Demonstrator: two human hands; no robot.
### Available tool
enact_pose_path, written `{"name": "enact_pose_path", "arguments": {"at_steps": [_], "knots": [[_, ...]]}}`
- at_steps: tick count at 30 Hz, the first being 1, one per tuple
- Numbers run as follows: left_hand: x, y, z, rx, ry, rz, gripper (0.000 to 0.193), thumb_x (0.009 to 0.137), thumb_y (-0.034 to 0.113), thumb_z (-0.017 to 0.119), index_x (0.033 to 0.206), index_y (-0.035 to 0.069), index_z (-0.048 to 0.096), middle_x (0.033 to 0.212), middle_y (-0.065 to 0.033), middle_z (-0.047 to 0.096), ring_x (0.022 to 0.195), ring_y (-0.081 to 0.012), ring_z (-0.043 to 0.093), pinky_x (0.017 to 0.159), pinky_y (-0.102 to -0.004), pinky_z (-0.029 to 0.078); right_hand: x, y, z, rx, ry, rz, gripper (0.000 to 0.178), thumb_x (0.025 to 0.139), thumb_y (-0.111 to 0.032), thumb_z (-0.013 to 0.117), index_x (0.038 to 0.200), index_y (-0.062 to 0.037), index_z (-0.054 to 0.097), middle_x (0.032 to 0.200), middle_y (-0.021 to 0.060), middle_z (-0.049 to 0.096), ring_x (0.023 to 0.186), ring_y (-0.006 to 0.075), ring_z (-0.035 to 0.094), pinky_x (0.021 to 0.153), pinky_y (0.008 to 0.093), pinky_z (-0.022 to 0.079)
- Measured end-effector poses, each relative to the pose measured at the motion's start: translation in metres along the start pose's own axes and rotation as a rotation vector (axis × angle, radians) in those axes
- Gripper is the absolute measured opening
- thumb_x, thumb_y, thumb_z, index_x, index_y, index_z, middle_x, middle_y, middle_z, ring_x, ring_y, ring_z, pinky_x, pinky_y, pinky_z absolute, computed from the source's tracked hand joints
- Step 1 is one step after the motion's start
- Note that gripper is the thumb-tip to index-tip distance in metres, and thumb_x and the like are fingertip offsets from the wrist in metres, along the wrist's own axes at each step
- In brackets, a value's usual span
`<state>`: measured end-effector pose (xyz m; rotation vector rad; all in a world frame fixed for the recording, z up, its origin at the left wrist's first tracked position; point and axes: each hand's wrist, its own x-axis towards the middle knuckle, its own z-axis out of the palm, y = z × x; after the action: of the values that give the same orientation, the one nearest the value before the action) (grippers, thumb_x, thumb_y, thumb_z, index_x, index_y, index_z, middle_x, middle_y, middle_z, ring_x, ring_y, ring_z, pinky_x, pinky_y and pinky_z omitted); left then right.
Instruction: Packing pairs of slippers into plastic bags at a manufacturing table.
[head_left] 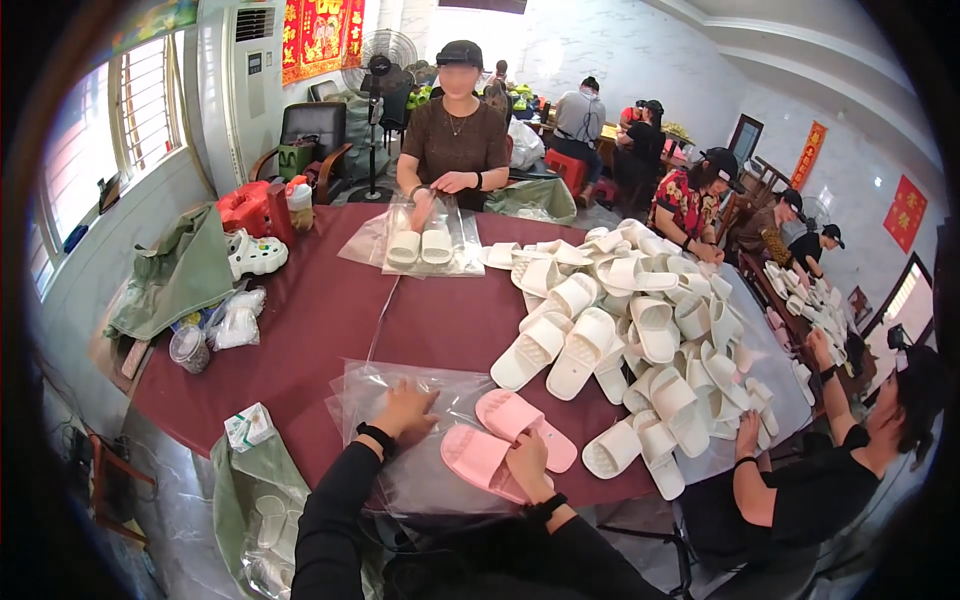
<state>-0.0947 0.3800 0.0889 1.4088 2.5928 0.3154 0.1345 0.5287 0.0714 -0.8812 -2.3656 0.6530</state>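
Observation:
A pair of pink slippers lies side by side in front of me, toes pointing left, partly over clear plastic bags. My right hand grips the pair near the middle, its fingers closed around the inner edges. Over the bags' upper part, my left hand is spread with its fingers apart, holding nothing. To the right of the pink pair rises a large heap of white slippers. How far the pink pair lies inside any bag I cannot tell.
Across the dark red table, a person packs white slippers in a clear bag. Other people work at the right. A white clog and a clear jar stand left. A green sack hangs near my left arm, below a small box.

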Motion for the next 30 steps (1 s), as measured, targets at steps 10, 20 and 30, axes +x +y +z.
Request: {"name": "enact_pose_path", "arguments": {"at_steps": [10, 20, 30], "knots": [[0.003, -0.003, -0.019, -0.052, -0.139, 0.016, 0.068, 0.073, 0.048, 0.068, 0.134, 0.027, 0.046, 0.133, -0.0232, 0.043, 0.127, -0.0438, 0.035, 0.100, -0.0605, 0.029, 0.024, 0.007, -0.058, 0.735, 0.349, 0.133, 0.020, 0.079, -0.003, 0.061, 0.097, 0.0003, 0.067, 0.095, 0.0102, 0.064, 0.088, 0.0217, 0.061, 0.074, 0.0301, 0.046], [0.025, 0.003, -0.038, 0.120, 0.026, -0.031, 0.090, 0.067, 0.048, 0.072, 0.144, 0.028, 0.030, 0.130, -0.0244, 0.046, 0.119, -0.0426, 0.044, 0.096, -0.0565, 0.034, 0.006, -0.032, -0.070, 0.313, -0.174, -0.428, 0.023, 0.074, -0.006, 0.060, 0.096, 0.0006, 0.063, 0.100, 0.0150, 0.061, 0.093, 0.0344, 0.058, 0.080, 0.0397, 0.047], [0.040, -0.031, -0.011, -0.172, 0.275, 0.150, 0.074, 0.072, 0.036, 0.072, 0.135, 0.011, 0.041, 0.123, -0.0230, 0.049, 0.113, -0.0417, 0.046, 0.092, -0.0470, 0.042, 0.040, -0.028, 0.015, 0.102, -0.117, -0.245, 0.016, 0.072, -0.011, 0.059, 0.084, -0.0005, 0.058, 0.089, 0.0151, 0.058, 0.085, 0.0361, 0.057, 0.073, 0.0453, 0.047]]}}
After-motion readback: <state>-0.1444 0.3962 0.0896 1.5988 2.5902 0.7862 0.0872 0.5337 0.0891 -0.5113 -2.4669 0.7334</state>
